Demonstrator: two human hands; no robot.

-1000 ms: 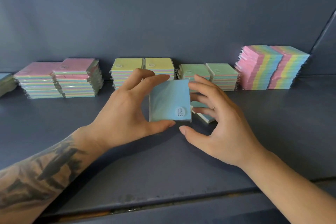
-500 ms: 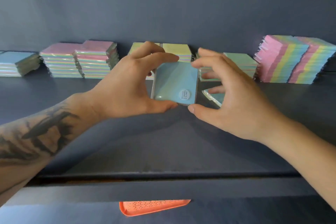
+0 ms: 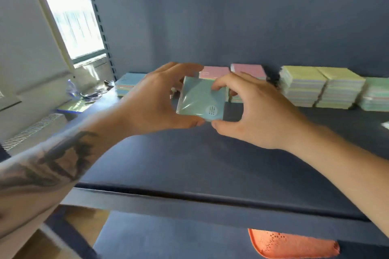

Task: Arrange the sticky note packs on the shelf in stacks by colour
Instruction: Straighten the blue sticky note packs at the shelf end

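Both hands hold one blue pack (image 3: 201, 99) above mid-shelf (image 3: 189, 164): left hand (image 3: 155, 101) pinching its left edge, right hand (image 3: 256, 109) its right. Likely headed for the blue stack (image 3: 129, 83) at the shelf's back-left corner, matching colour.

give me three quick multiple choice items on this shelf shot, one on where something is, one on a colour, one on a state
1. Where is the blue-topped stack?
A. at the shelf's left end
B. right of the yellow-topped stacks
C. on the lower shelf

2. What colour is the orange mat below the shelf?
A. green
B. orange
C. white

3. How is the blue pack held?
A. lying flat on the shelf
B. by one hand only
C. between both hands, off the shelf

Answers: 1 A, it sits left of the pink-topped stacks. 2 B, its corner shows orange. 3 C, the left hand and right hand both grip its edges.
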